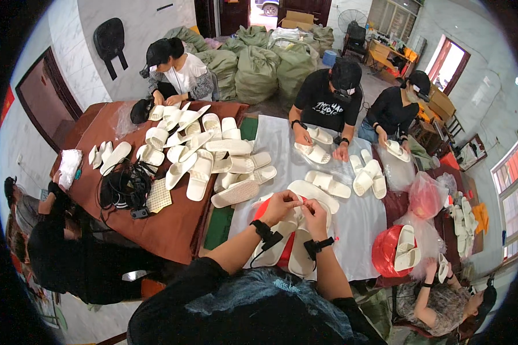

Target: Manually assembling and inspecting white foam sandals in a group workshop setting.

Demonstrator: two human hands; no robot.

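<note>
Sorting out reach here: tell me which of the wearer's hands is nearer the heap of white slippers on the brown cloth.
Left. The left hand sits just right of the heap of white slippers; the right hand lies farther right.

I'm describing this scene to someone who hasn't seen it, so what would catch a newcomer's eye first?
First, the heap of white slippers spread across the brown table's middle and far side. Next, in the near centre, the person's left hand and right hand meet, fingers pinched together over a pair of white slippers lying on something red. Behind the seated co-workers, bulging green sacks line the far wall.
</note>
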